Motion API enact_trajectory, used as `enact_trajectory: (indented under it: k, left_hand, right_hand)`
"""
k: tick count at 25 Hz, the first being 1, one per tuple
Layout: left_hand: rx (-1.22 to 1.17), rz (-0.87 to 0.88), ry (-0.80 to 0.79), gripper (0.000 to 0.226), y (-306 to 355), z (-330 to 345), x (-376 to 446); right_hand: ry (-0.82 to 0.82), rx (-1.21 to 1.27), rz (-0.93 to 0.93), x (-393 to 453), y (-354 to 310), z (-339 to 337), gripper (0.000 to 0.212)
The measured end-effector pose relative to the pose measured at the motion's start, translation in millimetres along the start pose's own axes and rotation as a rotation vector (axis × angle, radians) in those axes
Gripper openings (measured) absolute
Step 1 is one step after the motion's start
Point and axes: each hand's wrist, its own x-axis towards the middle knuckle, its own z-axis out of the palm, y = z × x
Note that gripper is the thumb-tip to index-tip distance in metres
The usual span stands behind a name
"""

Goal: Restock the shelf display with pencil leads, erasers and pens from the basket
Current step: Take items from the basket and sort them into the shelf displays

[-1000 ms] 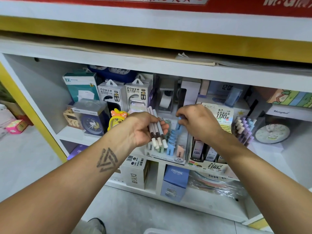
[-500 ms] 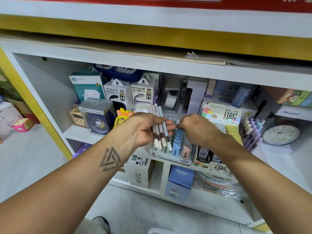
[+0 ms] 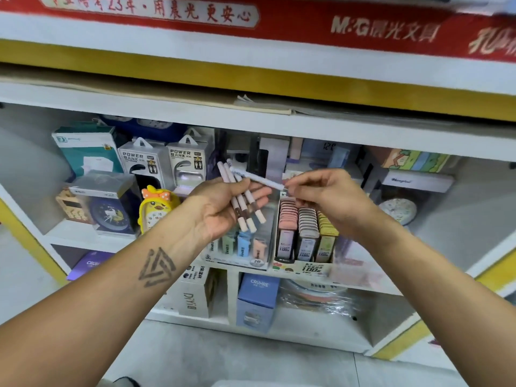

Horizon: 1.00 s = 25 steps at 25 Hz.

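Observation:
My left hand (image 3: 223, 210) lies palm up in front of the shelf and holds three white pens (image 3: 243, 205) with brown bands, tips pointing down. My right hand (image 3: 326, 196) pinches the end of one more white pen (image 3: 259, 178), which lies crosswise over the others. Below the hands stand a clear display tray (image 3: 243, 247) of pastel green, blue and peach erasers marked 2B and a display box (image 3: 304, 236) with pink, grey and yellow rows of pencil-lead cases. The basket is not in view.
Power bank boxes (image 3: 164, 163), a teal box (image 3: 86, 149), a boxed blue clock (image 3: 109, 210) and a yellow chick clock (image 3: 156, 208) fill the shelf's left side. A round clock (image 3: 398, 210) stands right. Boxes (image 3: 257, 300) sit on the lower shelf. A shelf board (image 3: 251, 121) overhangs.
Both hands rose away from the display tray. My left hand turned palm up with the pens, and my right hand left the tray and now pinches one pen out of the bundle.

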Motion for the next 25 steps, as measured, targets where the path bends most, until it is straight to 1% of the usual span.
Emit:
enact_trajectory:
  k: [1,4,6,7,9,12,15,16,18,22,25]
  left_hand:
    - [0.008,-0.013,-0.016,0.020,-5,6,0]
    - [0.049,-0.050,-0.031,0.019,-21,24,1]
    - [0.081,-0.069,-0.051,0.021,-31,37,2]
    - [0.097,-0.077,-0.066,0.020,-35,43,2]
    - [0.117,-0.095,-0.105,0.018,-44,57,2]
    - [0.146,-0.113,-0.160,0.018,-59,76,2]
    - [0.152,-0.129,-0.192,0.020,-72,85,3]
    - [0.155,-0.134,-0.199,0.022,-75,87,3]
    - [0.164,-0.134,-0.198,0.025,-79,89,4]
    - [0.178,-0.140,-0.192,0.029,-81,88,5]
    - [0.177,-0.146,-0.186,0.030,-79,84,5]
  right_hand:
    - [0.061,0.091,-0.016,-4,-1,-18,0.012]
    - [0.160,0.352,-0.050,-21,-2,-75,0.017]
    - [0.226,0.429,-0.082,-32,0,-105,0.017]
    - [0.264,0.409,-0.096,-36,1,-115,0.015]
    - [0.355,0.268,-0.128,-44,4,-131,0.012]
    - [0.473,-0.123,-0.212,-52,11,-145,0.012]
    - [0.454,-0.617,-0.257,-52,20,-143,0.018]
    - [0.441,-0.721,-0.256,-52,23,-140,0.017]
    - [0.411,-0.795,-0.262,-50,29,-135,0.013]
    - [0.371,-0.800,-0.280,-44,41,-131,0.017]
    - [0.351,-0.766,-0.297,-42,46,-131,0.014]
